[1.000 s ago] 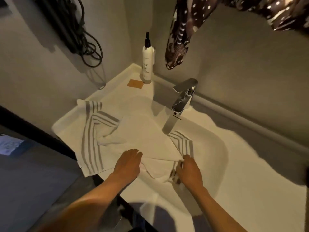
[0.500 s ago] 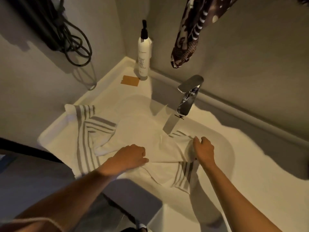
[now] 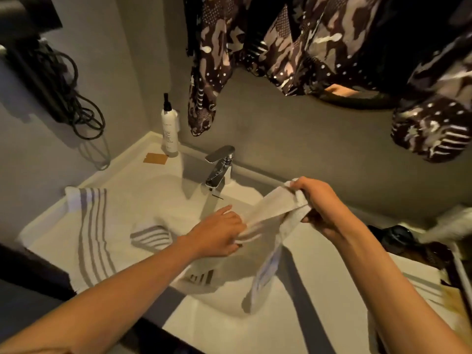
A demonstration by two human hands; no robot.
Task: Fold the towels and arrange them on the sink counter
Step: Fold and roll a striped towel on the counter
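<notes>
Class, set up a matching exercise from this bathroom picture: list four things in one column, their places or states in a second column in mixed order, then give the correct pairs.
Things:
1. white bottle
2. faucet
3. lifted towel
4. striped towel

Places or states:
A. gripped by both hands above the basin
B. upright in the back corner
C. spread flat on the left counter
D. behind the basin, chrome

Pairs: 1-B, 2-D, 3-A, 4-C

You have a white pump bottle [image 3: 170, 131] standing far left, a tan card [image 3: 155, 158] just beside it. A chrome faucet [image 3: 219, 166] stands to their right. Black coiled cables [image 3: 76, 111] hang on the left wall.
</notes>
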